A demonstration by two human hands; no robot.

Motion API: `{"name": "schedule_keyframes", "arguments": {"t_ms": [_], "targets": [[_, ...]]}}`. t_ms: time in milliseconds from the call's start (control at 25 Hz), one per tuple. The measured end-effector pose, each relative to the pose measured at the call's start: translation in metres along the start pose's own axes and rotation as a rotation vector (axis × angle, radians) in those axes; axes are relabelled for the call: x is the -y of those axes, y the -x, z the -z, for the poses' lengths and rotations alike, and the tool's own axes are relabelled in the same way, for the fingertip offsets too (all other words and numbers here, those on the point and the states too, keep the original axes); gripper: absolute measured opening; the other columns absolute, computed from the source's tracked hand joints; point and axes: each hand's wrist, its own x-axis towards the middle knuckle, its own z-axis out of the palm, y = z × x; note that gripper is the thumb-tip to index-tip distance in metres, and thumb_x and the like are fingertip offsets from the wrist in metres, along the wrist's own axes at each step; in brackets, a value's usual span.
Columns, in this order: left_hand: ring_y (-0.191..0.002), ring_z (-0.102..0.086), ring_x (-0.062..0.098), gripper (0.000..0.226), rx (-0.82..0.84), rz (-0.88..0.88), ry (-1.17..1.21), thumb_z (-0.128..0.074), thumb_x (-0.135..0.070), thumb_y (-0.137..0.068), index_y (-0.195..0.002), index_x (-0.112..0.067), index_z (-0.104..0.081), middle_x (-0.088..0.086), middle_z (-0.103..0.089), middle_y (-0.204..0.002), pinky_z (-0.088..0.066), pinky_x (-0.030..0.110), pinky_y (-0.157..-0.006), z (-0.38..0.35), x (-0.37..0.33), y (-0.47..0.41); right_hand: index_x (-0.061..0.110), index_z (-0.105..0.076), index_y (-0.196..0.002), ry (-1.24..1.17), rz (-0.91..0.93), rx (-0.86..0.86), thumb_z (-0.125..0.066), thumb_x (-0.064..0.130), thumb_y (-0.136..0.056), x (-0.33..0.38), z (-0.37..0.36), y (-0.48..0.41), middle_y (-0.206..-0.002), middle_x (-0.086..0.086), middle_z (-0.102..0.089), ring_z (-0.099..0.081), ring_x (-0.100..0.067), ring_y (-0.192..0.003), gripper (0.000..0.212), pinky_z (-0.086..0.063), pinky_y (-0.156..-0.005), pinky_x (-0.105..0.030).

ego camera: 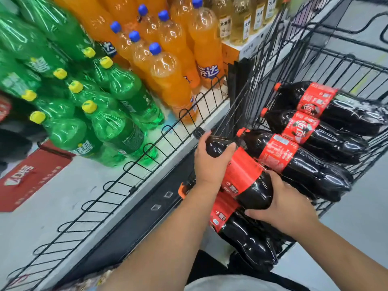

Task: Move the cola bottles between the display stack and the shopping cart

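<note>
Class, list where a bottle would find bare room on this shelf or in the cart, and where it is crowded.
Free: grey shelf between the green bottles, red sign and wire rail. Crowded: the cart, where cola bottles lie side by side against the held bottle.

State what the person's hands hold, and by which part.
A cola bottle: left hand grips its shoulder near the neck, right hand its lower body.

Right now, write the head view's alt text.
Left hand and right hand hold a red-labelled dark cola bottle in a black wire shopping cart holding other cola bottles; green soda bottles and orange soda bottles stand beside it.
</note>
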Motion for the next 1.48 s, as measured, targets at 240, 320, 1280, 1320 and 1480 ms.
{"name": "schedule_keyframes", "arguments": {"t_ms": [240, 320, 1280, 1320, 1480], "targets": [[-0.103, -0.065, 0.005, 0.071, -0.053, -0.025, 0.112, -0.087, -0.039, -0.077, -0.129, -0.050, -0.040, -0.016, -0.061, -0.115, -0.053, 0.031, -0.092, 0.049, 0.002, 0.009, 0.036, -0.013, -0.143, -0.007, 0.074, -0.033, -0.069, 0.082, -0.043, 0.042, -0.004, 0.019, -0.121, 0.001, -0.060, -0.060, -0.024, -0.109, 0.124, -0.053, -0.085, -0.040], [-0.098, -0.063, 0.000, 0.071, -0.070, -0.040, 0.137, -0.087, -0.036, -0.079, -0.127, -0.048, -0.037, -0.020, -0.059, -0.111, -0.050, 0.022, -0.084, 0.069, 0.005, 0.015, 0.036, -0.018, -0.140, -0.002, 0.102, -0.044, -0.072, 0.079, -0.044, 0.059, -0.008, 0.028, -0.118, 0.003, -0.061, -0.061, -0.023, -0.106, 0.118, -0.052, -0.083, -0.038], [-0.103, -0.064, 0.008, 0.085, -0.402, -0.010, 0.328, -0.092, -0.035, -0.072, -0.140, -0.029, -0.041, -0.017, -0.061, -0.111, -0.050, 0.031, -0.097, 0.384, 0.088, 0.089, 0.035, -0.035, -0.131, 0.050, 0.456, 0.043, -0.082, 0.061, -0.050, 0.300, -0.147, 0.146, -0.094, 0.015, -0.052, -0.064, -0.021, -0.101, 0.097, -0.041, -0.070, -0.030], [-0.106, -0.065, 0.010, 0.087, -0.416, -0.029, 0.330, -0.093, -0.038, -0.070, -0.139, -0.030, -0.041, -0.014, -0.063, -0.115, -0.052, 0.034, -0.100, 0.396, 0.089, 0.092, 0.035, -0.036, -0.130, 0.042, 0.485, 0.042, -0.082, 0.061, -0.049, 0.310, -0.151, 0.148, -0.092, 0.016, -0.050, -0.064, -0.021, -0.100, 0.096, -0.041, -0.070, -0.030], [-0.112, -0.065, 0.012, 0.101, -0.491, -0.080, 0.325, -0.086, -0.061, -0.048, -0.135, -0.038, -0.040, -0.010, -0.064, -0.124, -0.052, 0.042, -0.104, 0.435, 0.081, 0.101, 0.035, -0.035, -0.131, 0.019, 0.553, 0.042, -0.083, 0.061, -0.048, 0.344, -0.162, 0.151, -0.099, 0.013, -0.058, -0.064, -0.022, -0.102, 0.099, -0.045, -0.073, -0.031]]}}
